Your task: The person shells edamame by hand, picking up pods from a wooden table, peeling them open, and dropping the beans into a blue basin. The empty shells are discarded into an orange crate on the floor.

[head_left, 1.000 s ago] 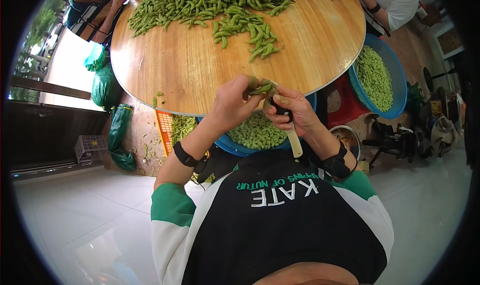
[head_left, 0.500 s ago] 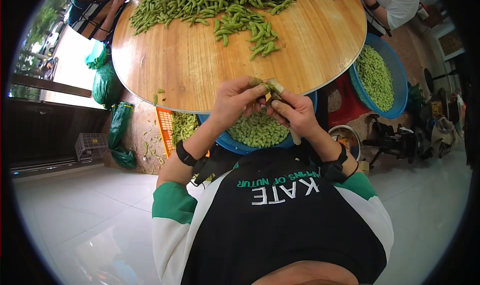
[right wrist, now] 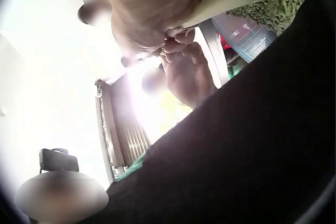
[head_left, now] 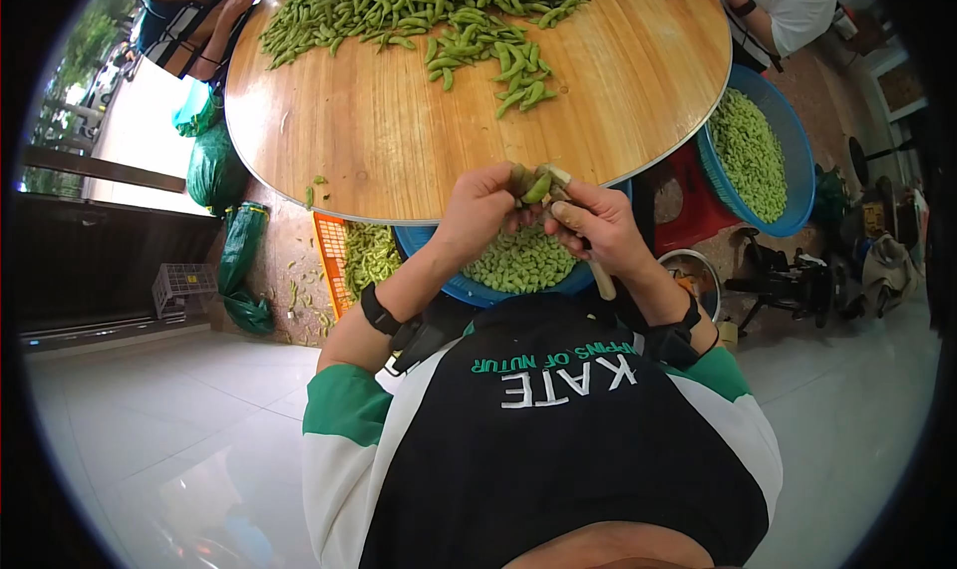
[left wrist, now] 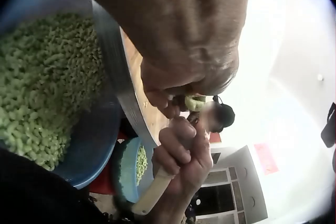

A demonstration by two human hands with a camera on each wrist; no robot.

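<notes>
My left hand (head_left: 477, 208) pinches a green soybean pod (head_left: 539, 188) between thumb and fingers, over the table's near edge. Fingertips of my right hand (head_left: 610, 228) meet it from the other side. A tool with a pale cream handle (head_left: 603, 282) is gripped in that right hand, the handle sticking out below the palm; its working end is hidden by the fingers. The left wrist view shows the same handle (left wrist: 152, 195) pointing down out of the curled fingers. Below both hands, a blue basin (head_left: 449, 288) holds shelled green beans (head_left: 518, 260).
A large heap of pods (head_left: 399, 10) covers the far part of the round wooden table (head_left: 329, 140). An orange crate (head_left: 327, 255) of empty-looking pods stands left of the basin. At right is another blue basin (head_left: 800, 170) of beans. Other people sit across the table.
The hands have shifted slightly right, still close together. The fingertips covered most of the pod half a second ago; it now shows between them. The cream handle has swung a little right.
</notes>
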